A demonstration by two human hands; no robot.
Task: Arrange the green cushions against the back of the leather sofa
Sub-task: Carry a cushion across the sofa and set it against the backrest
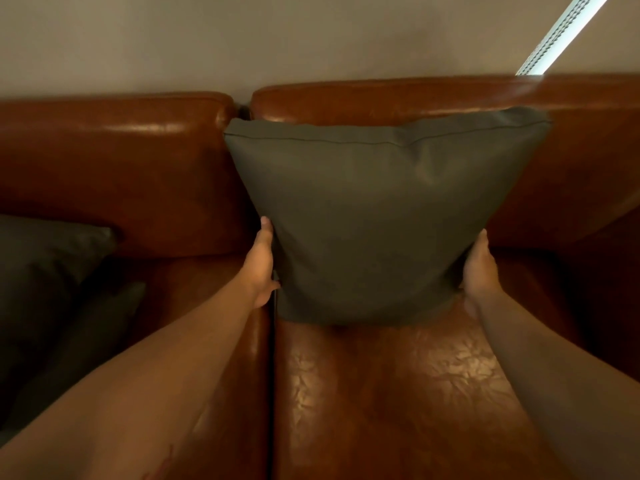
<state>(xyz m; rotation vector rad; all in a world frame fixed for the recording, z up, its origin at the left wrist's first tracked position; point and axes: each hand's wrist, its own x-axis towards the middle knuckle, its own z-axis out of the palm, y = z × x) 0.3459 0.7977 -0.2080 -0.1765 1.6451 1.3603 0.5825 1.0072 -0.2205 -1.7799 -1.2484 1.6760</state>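
Note:
A square olive-green cushion [377, 216] stands upright on the brown leather sofa's seat [398, 393], its top leaning against the right backrest [381, 98]. My left hand [261, 263] grips the cushion's lower left edge. My right hand [479, 268] grips its lower right edge; the fingers of both hands are hidden behind the fabric. Another dark green cushion [45, 271] lies flat on the left seat, with a further green cushion [114, 313] partly under it.
The sofa's left backrest [114, 161] and the seam between the two seat pads [273, 393] are in view. A beige wall [277, 36] rises behind the sofa. A white blind strip [557, 32] hangs at the upper right.

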